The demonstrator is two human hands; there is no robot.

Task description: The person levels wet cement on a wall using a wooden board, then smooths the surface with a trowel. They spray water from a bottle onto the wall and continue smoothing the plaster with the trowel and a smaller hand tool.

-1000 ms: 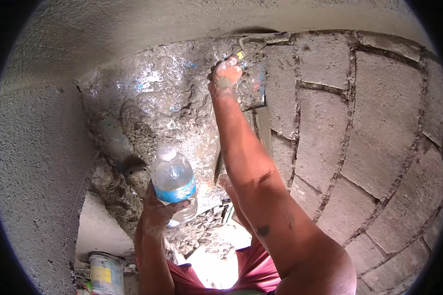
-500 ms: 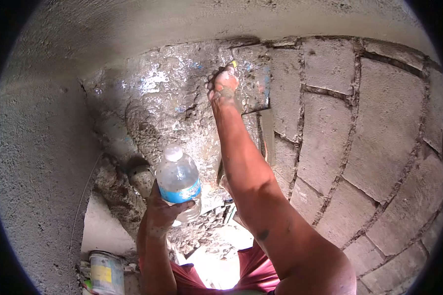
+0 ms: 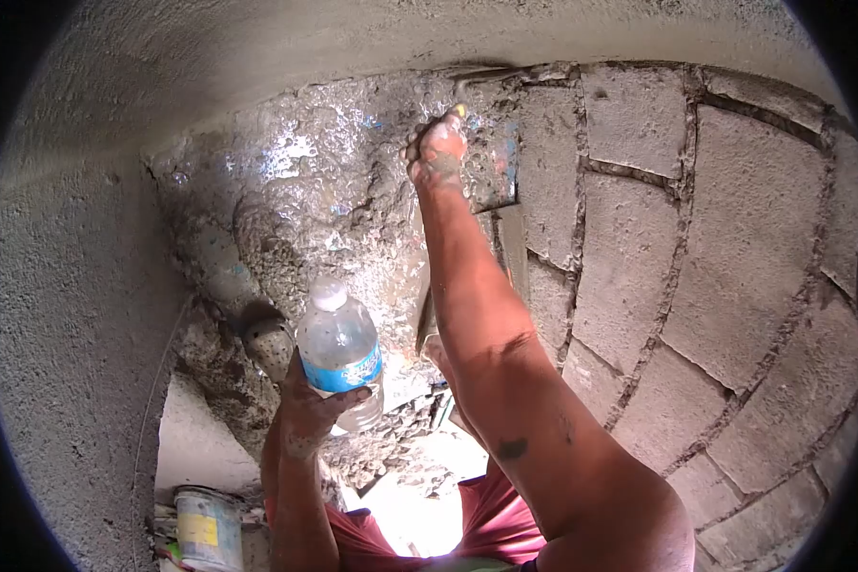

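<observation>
A clear plastic bottle (image 3: 341, 334) with a blue label and white cap stands upright in my left hand (image 3: 319, 410), whose fingers wrap round its lower part. My right hand (image 3: 439, 148) is stretched far forward, its fingers closed round the handle of a trowel (image 3: 460, 108); a yellow bit of the handle shows by the thumb. The trowel's thin metal edge lies against the foot of the wall. Below the hand spreads wet, shiny mortar (image 3: 305, 181). Both hands are smeared with mortar.
Grey laid blocks (image 3: 744, 238) with open joints cover the right side. A rough plastered wall (image 3: 76, 315) rises at left, another (image 3: 372, 38) at the far side. A paint-stained bucket (image 3: 208, 529) stands at lower left. A round pipe end (image 3: 269, 343) is beside the bottle.
My right hand has shifted slightly forward and right, with the trowel's edge now further right along the wall's foot. The bottle has moved slightly left in view.
</observation>
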